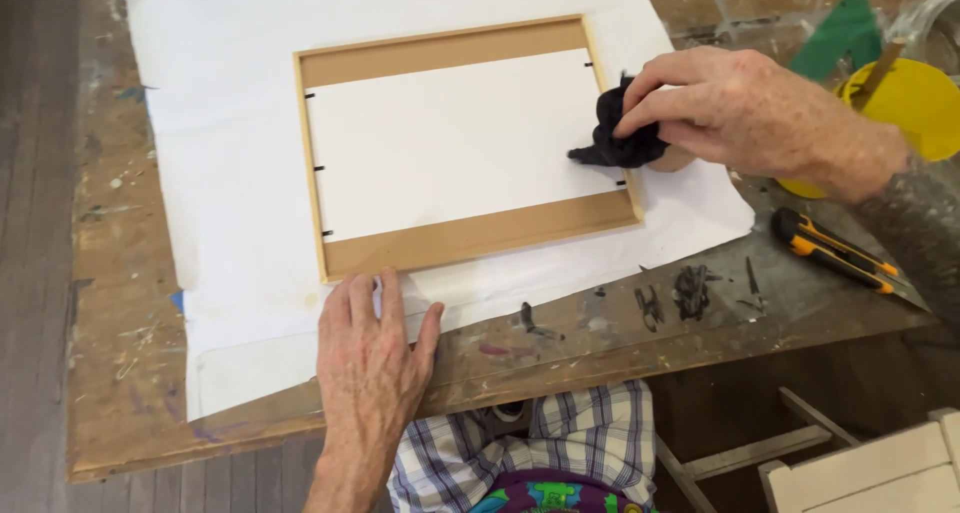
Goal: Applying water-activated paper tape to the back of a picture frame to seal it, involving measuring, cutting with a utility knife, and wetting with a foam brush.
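Looks like we're in a craft workshop: paint-splattered wooden table (120,303), utility knife (832,250), yellow tub (915,103), wooden frame (470,235) on white paper (230,183).

No packages, labels, signs or screens in view.
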